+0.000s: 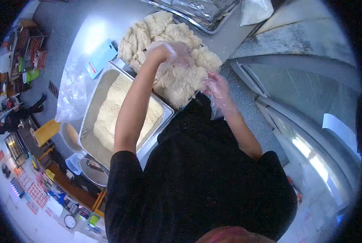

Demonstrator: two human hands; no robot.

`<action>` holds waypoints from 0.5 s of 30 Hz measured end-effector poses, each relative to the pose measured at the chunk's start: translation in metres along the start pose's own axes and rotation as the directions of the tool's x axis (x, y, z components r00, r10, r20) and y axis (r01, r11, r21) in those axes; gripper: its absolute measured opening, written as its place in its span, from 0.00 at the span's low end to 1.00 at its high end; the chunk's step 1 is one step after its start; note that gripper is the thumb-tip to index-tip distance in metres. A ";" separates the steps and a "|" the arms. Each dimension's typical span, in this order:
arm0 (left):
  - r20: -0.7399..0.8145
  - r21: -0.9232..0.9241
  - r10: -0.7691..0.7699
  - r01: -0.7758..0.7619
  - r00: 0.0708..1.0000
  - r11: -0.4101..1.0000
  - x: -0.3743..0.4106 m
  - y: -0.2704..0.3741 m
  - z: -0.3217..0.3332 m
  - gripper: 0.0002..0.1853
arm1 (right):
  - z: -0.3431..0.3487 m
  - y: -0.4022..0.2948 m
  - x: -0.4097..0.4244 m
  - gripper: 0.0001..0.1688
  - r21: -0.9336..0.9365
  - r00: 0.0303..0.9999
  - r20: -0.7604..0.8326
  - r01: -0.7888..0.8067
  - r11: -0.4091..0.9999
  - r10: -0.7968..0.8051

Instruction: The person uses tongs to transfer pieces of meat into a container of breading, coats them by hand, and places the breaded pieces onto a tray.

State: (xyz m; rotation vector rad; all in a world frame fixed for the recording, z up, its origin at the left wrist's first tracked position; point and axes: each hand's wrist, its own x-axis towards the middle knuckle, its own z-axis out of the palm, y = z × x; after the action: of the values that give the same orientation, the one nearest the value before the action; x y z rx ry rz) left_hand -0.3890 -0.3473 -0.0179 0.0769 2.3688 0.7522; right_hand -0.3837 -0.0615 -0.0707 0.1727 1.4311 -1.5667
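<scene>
A large heap of crumb-coated pieces [138, 39] covers a metal tray at the counter's edge. My left hand [176, 56], in a clear plastic glove, lies over the middle of the heap; its fingertips and grip are unclear under the film. At the near right edge, my right hand [217, 88], also gloved in clear plastic, has its fingers curled on the rim of a flat crumb-coated piece [181, 82]. Left of the heap stands a deep steel pan [90, 121] with pale breadcrumbs [108, 118] in it; my left forearm passes above it.
Metal trays [211, 25] and a white plastic bag [256, 12] lie beyond the heap. A blue packet [100, 59], clear plastic bags [73, 100] and round bowls [68, 136] stand left of the pan. Glass-fronted equipment [308, 145] is at right. A person [14, 120] is far left.
</scene>
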 end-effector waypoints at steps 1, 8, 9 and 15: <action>0.067 0.023 -0.024 0.022 0.997 0.999 0.007 -0.001 0.000 0.29 | 0.004 0.001 -0.001 0.25 0.016 0.999 -0.040 -0.030 0.999 0.030; -0.212 0.209 -0.188 0.233 0.959 0.950 -0.017 0.036 -0.002 0.24 | 0.000 0.001 -0.012 0.24 -0.344 0.983 0.108 0.174 0.923 -0.145; -0.282 0.219 -0.218 0.284 0.934 0.934 -0.032 0.043 -0.002 0.23 | -0.007 -0.001 -0.013 0.23 -0.370 0.969 0.133 0.243 0.897 -0.208; -0.622 -0.169 -0.329 0.288 0.711 0.943 -0.164 0.055 0.044 0.21 | -0.003 -0.028 -0.017 0.14 -0.721 0.884 0.061 0.361 0.592 -0.464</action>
State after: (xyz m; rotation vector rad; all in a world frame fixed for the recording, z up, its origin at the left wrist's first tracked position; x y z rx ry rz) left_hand -0.2402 -0.3178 0.0763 -0.7087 2.8845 0.7611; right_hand -0.3965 -0.0545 -0.0413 -0.5875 2.2128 -1.2189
